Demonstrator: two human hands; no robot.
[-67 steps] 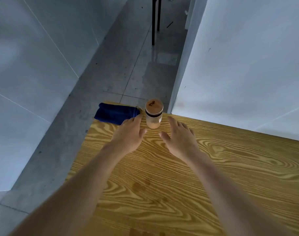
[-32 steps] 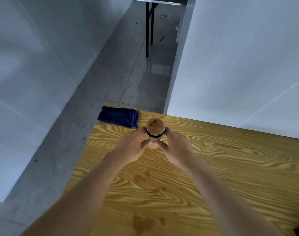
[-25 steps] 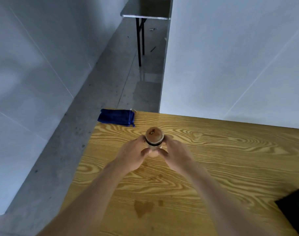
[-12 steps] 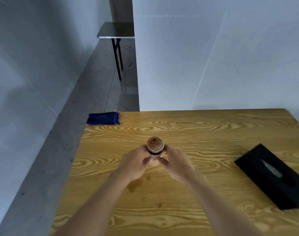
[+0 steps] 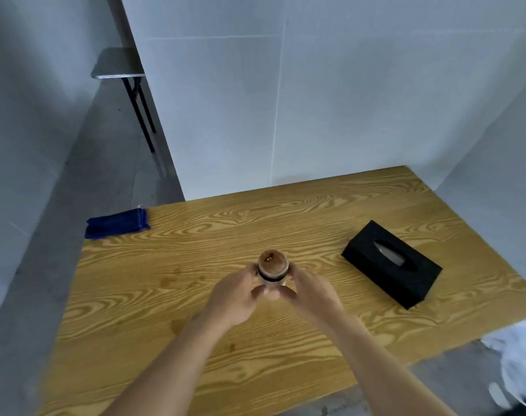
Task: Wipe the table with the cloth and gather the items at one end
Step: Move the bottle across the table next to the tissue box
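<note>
Jar [image 5: 272, 271] sits upright near the middle of the wooden table [image 5: 195, 325], brown wood-look lid on top, dark band under the lid, pale body below. Both hands wrap it: left hand [image 5: 236, 298] curls round the jar's left side, right hand [image 5: 311, 294] round the right side, thumbs meeting in front of the lower body. Lower part of the jar is covered by the fingers, so can't tell if the base is on the table or just off it. Blue cloth [image 5: 116, 225] lies folded at the far left corner of the table, partly overhanging the edge, well apart from the jar and untouched. Black tissue box [image 5: 390, 264] lies flat to the right of the jar, slot facing up, angled to the table edge, not touching either hand. A few darker spots mark the wood near the left forearm. White wall panels stand behind the table and along its right side; grey floor [image 5: 60, 235] runs along the left, with a small grey side table [image 5: 114, 66] on black legs further back. Something white shows at the bottom right corner, too blurred to identify.
</note>
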